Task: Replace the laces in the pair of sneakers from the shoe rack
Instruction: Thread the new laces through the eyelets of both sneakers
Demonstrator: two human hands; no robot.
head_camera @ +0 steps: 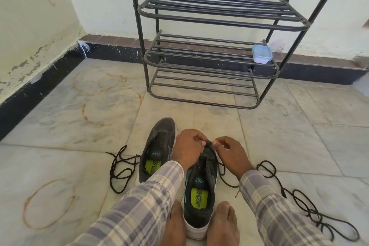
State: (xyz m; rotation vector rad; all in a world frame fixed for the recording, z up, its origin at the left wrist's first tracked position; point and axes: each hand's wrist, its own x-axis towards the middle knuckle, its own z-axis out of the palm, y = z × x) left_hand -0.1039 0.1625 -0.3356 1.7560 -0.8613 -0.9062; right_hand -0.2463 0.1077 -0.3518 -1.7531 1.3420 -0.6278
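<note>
A person sits on a marble floor (279, 126) with the nearer sneaker (201, 187) wedged heel-first between two bare feet (223, 223), toe pointing away towards a black metal shoe rack (209, 56). Both hands meet at the front end of this shoe's lacing area. The left hand (188, 147) has its fingers curled, its grip closed with the thumb pressing on the dark upper. The right hand (229, 153) has its grip pinched together, thumb against forefinger, on the same spot. Whether either hand also holds lace cannot be told. A black lace (222, 173) runs out from the shoe's right side, under the right wrist, onto the floor. The second sneaker (159, 144) lies just beside the first on its left, unlaced, its green insole showing. A loose lace (119, 168) lies tangled to the left of that shoe, and a longer black cord (299, 201) trails in loops across the tiles on the right. A small lidded plastic container (261, 54) stands at the right end of one of the rack's lower shelves. Both arms wear checked sleeves (139, 205).
</note>
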